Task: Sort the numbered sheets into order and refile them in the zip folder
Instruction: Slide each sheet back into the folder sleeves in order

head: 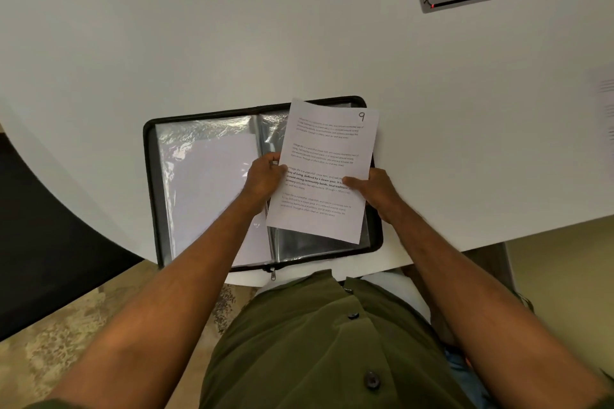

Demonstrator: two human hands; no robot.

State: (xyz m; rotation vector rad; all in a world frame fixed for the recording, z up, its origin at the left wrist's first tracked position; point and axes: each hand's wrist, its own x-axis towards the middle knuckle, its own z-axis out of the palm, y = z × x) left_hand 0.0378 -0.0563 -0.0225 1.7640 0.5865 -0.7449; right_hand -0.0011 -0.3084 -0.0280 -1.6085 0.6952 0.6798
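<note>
Both hands, left (pixel 265 176) and right (pixel 375 191), pinch sheet 9 (pixel 327 169) over the open folder (pixel 156 196). I'd square it with the right sleeve (pixel 319 242) before sliding in.

Even, soft indoor light filled the scene, leaving the white table (pixel 232 26) bright but not blown out, with only faint shadow beneath the printed sheet marked 9 (pixel 324 173) and the forearms. Glare streaked the clear plastic sleeves (pixel 202 156) of the open zip folder (pixel 151 183), strongest toward 10 o'clock of its left page, washing out whatever lay inside. The wide-angle lens bowed the table edge at 8 o'clock, the sheet's small print was soft, and a smeared patch blurred the frame at 3 o'clock.
</note>
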